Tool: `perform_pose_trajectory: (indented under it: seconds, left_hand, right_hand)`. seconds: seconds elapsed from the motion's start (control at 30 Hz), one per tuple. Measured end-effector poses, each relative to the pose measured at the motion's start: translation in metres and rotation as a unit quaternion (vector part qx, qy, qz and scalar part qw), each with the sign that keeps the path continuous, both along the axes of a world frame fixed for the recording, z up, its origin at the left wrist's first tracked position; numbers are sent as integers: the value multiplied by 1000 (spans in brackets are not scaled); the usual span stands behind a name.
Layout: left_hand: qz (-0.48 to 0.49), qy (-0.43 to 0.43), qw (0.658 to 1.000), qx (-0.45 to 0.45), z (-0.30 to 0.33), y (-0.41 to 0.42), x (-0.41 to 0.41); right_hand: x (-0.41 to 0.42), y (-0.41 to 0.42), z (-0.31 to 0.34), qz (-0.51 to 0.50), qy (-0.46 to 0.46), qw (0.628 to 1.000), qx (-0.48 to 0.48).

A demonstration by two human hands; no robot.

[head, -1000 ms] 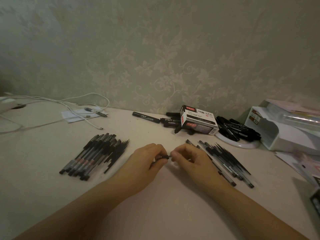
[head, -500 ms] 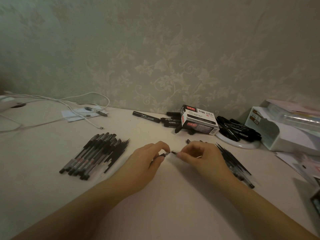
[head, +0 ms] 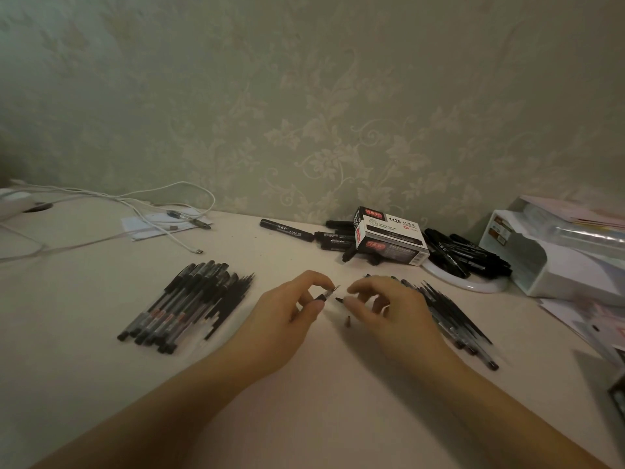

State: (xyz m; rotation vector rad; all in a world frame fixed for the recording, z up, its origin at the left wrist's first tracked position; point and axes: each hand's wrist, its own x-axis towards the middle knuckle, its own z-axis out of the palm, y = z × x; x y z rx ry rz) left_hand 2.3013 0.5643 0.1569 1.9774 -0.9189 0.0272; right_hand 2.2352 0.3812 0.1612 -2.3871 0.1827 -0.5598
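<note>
Your left hand (head: 287, 319) pinches a pen (head: 326, 295) between thumb and forefinger, over the middle of the table (head: 84, 384). The pen's metal tip points up and to the right, toward your right hand (head: 392, 313). Most of the barrel is hidden behind the left fingers.

The hands are apart, with a narrow gap between them. Your right hand's fingers are loosely curled, with the thumb reaching toward the pen tip. A small dark piece (head: 339, 299) sits at that thumb tip, but it is too blurred to tell whether the thumb grips it or only touches it. A second dark bit (head: 347, 321) shows under the right fingers, and you cannot tell whether it lies on the table.

- **Left of the hands:** a left pile of pens (head: 182, 306) is laid side by side.
- **Right of the hands:** a right pile of pens (head: 456, 323) is partly under your right wrist.
- **Toward the wall:** a marker box (head: 389, 236) rests on loose markers (head: 291, 230). Just beside it, a white plate (head: 473, 286) carries more markers.
- **Far left:** white cables (head: 162, 211).
- **Far right:** a white organiser (head: 554, 265).
</note>
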Motion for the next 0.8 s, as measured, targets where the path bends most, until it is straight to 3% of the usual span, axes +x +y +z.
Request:
perform_pose_trajectory:
  seconds: [0.13,0.3,0.47,0.53,0.67,0.8]
  left_hand:
    - [-4,8,999,-42,3,-2,-2]
    - [-23,-16,999,-36,4,-4,-6]
    - [-24,-67,997,-14,4,-5,-8]
    - [-18,-69,997,-10,3,-4,-7]
    - [-5,-91,996,3,2,-3,-6]
    - [-5,-88,996,2,2,-3,-5]
  right_hand:
    - [-3,12,7,62,30,950,306]
    - [-5,18,4,93,69,877,467]
    - [-4,15,3,86,55,848,520]
    - [-2,12,5,62,25,849,523]
    - [0,3,10,27,-52,817,574]
    - [0,8,5,60,-30,806,588]
